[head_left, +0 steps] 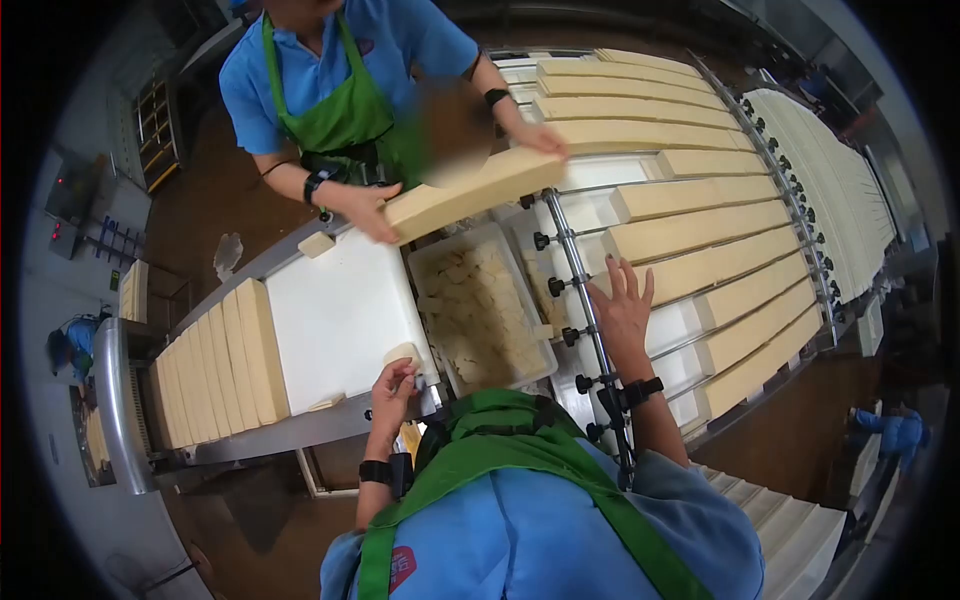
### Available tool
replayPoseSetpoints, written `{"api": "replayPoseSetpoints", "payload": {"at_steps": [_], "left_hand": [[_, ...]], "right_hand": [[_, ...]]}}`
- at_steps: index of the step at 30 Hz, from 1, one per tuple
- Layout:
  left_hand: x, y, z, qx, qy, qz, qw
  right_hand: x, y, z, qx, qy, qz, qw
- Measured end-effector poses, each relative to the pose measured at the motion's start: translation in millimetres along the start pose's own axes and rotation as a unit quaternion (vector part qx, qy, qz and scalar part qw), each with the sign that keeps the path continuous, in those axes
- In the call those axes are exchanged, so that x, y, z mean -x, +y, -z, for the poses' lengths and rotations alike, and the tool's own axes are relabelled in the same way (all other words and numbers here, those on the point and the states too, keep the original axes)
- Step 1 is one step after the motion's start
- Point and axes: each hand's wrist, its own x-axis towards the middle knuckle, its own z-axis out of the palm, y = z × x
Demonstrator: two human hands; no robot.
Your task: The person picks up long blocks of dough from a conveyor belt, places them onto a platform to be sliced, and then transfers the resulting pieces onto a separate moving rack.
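My left hand [395,390] is at the near edge of the white board [335,300], its fingers pinched closed on a small cream-coloured offcut [402,353]. With fingers spread, my right hand [624,312] rests at the near end of a long cream-coloured block [675,276], beside a metal rail with black knobs [568,240]. Between my hands sits a plastic tub [552,362] with many pale offcuts [482,290] in it. Across from me, a co-worker in a green apron holds another long block [480,198] in both hands over the tub.
Several long blocks [215,365] lie side by side on the left conveyor. More blocks [700,235] lie in rows between dividers at the right. A small piece [316,245] sits at the board's far edge. Beyond stands a white slatted belt [820,190].
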Motion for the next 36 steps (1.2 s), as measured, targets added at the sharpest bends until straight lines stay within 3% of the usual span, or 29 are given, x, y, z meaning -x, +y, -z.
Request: {"api": "replayPoseSetpoints", "payload": {"at_steps": [9, 17, 26, 29, 31, 36], "left_hand": [[-6.2, 13.7, 1.4, -0.002, -0.011, 0.024, 1.0], [-8.7, 24.7, 4.9, 0.008, -0.026, 0.025, 0.999], [-10.6, 53.4, 20.8, -0.006, -0.033, -0.01, 0.999], [-6.1, 54.4, 41.4, -0.001, -0.001, -0.019, 1.0], [-0.4, 49.6, 60.8, 0.002, 0.03, -0.015, 0.999], [19.5, 13.2, 104.4, 0.043, 0.119, -0.005, 0.992]], "right_hand": [[-1.6, 3.3, -9.0, -0.018, 0.036, 0.04, 0.998], [-0.1, -0.1, -13.5, -0.021, 0.052, 0.017, 0.998], [-1.3, -0.5, -8.8, 0.027, -0.048, -0.018, 0.998], [1.7, 6.6, -19.6, -0.007, -0.073, 0.007, 0.997], [1.3, 3.2, -20.2, -0.06, -0.138, -0.086, 0.985], [5.4, 8.4, -25.9, -0.093, -0.142, -0.09, 0.981]]}}
